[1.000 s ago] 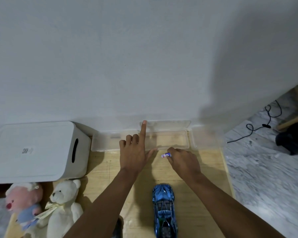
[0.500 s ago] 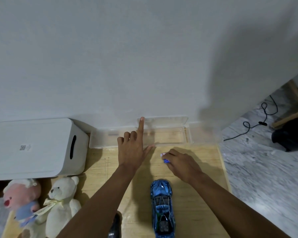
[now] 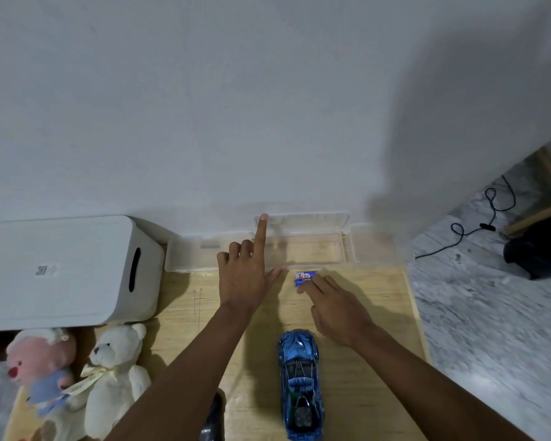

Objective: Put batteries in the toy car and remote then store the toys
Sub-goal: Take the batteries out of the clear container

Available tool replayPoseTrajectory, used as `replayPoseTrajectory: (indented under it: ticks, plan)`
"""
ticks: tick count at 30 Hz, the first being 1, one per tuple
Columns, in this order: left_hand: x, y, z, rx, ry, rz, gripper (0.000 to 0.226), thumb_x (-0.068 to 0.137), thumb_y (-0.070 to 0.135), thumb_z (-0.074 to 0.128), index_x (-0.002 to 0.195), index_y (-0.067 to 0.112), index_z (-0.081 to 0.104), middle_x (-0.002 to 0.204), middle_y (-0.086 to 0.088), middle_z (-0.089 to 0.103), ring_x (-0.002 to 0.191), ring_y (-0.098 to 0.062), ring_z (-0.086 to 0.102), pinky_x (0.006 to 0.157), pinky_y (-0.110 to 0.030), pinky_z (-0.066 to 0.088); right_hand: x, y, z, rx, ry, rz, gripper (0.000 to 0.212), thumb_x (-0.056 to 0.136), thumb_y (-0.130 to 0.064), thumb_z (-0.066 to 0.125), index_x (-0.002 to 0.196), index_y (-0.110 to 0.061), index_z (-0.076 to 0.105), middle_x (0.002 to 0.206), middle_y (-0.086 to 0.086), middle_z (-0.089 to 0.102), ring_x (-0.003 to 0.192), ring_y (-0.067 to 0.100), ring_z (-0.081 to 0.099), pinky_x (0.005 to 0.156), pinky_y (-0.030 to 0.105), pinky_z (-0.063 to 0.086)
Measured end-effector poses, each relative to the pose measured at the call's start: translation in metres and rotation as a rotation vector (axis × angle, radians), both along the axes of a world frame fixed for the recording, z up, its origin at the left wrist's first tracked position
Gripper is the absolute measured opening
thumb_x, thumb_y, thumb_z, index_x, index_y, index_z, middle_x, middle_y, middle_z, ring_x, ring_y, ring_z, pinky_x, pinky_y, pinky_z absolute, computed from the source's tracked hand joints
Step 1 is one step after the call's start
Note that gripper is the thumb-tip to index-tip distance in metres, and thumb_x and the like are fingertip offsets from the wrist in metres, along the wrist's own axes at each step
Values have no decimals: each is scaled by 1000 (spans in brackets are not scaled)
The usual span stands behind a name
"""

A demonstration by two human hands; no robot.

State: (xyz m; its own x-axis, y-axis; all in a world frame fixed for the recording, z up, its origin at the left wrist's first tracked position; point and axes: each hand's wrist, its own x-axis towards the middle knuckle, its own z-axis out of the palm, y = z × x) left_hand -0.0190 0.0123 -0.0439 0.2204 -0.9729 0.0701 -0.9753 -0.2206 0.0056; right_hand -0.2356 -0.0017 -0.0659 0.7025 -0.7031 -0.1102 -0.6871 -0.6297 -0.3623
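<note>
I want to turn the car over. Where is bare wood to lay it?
Bare wood lies between the white plastic storage box and the left hand, and right of the blue toy car to the edge of the wooden table. Crowded: before the clear plastic box, where the right hand pinches blue-white batteries.

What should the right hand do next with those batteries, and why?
Probably carry the small blue-and-white batteries back to the blue toy car. The right hand pinches them just outside the clear plastic case, whose lid the left hand props with one straight finger. The car lies on the table close behind that right hand.
</note>
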Motion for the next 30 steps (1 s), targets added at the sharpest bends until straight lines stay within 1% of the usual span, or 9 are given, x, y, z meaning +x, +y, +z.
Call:
replayPoseTrajectory:
  ticks: [3,5,8,11,13,16,26,28,30]
  plan:
    - [0,-1,-1,1,0,-3,105,91,81,39,164,22,-8,100,-7,65,89,-26,56,76,-43,46,-3,-3,-9,11,-22,41,64,80,5,62,137,-24,53,131,-3,55,114,19,52,70,34,57]
    - [0,-1,-1,-5,3,-1,105,91,81,39,164,22,-8,99,-6,65,89,-26,56,76,-43,46,-1,-5,-13,-21,-43,-7,63,77,6,67,132,-24,56,125,-4,58,107,19,57,65,35,58]
    - [0,-1,-2,-9,11,-3,107,90,81,41,163,23,-9,100,-6,65,90,-26,56,77,-43,47,5,-10,-10,-108,-79,-120,49,76,-2,74,119,-23,61,115,-4,59,98,19,59,59,33,57]
    - [0,-1,-1,-11,15,-2,107,89,81,41,163,23,-10,102,-6,65,90,-26,56,78,-43,47,6,-13,-9,-227,-73,-182,36,77,-15,80,108,-19,62,105,-1,62,89,21,60,59,32,55]
    - [0,-1,-1,-10,14,0,108,89,81,41,163,23,-11,102,-6,65,90,-26,56,78,-43,46,4,-14,-9,-247,-69,-209,34,76,-21,83,102,-18,62,99,0,62,82,21,60,56,33,54]
    - [-1,-1,-2,-9,18,0,108,89,81,41,163,23,-12,104,-6,66,91,-26,56,78,-42,46,2,-14,-10,-244,-56,-214,34,73,-24,85,99,-18,62,95,0,64,78,20,61,54,32,54]
    - [-1,-1,0,-11,27,-2,109,89,81,41,162,23,-14,105,-6,66,93,-26,57,80,-42,47,1,-14,-10,-245,-23,-232,34,74,-28,84,98,-19,63,95,-1,64,78,19,62,57,31,54]
    - [-2,0,1,-6,31,3,109,89,81,42,162,23,-15,106,-6,66,94,-26,57,80,-42,47,2,-13,-5,-221,-69,-282,30,78,-32,80,99,-21,62,96,-3,63,81,19,61,63,31,52]
    - [-3,0,1,-5,36,8,109,89,79,44,162,24,-15,107,-6,66,95,-26,57,81,-42,47,4,-18,9,-227,-184,-408,28,83,-34,75,104,-22,60,103,-2,61,91,19,57,72,32,49]
